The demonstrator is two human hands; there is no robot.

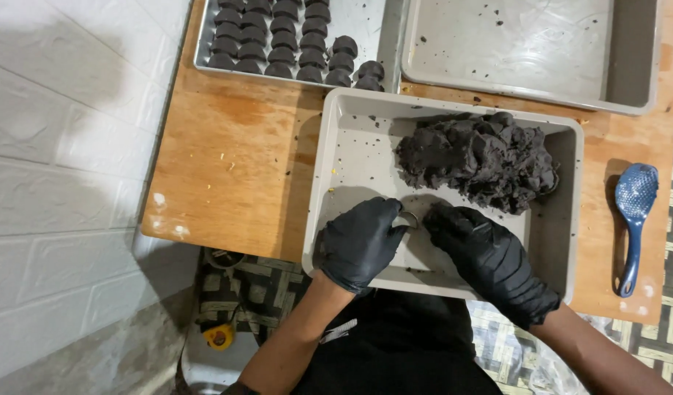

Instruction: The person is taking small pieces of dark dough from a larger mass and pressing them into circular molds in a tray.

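Wooden table: dark dough (heaped) lies just beyond left hand and right hand, both pinching a metal scoop.

Wooden table is set against a white brick-pattern wall on the left; its top is stained and dusted with crumbs. Floor below is covered by a woven checkered mat. Soft light is cast from above, with shadows thrown on the wall.

Both black-gloved hands, left and right, are curled, fingertips meeting, forearms bare.
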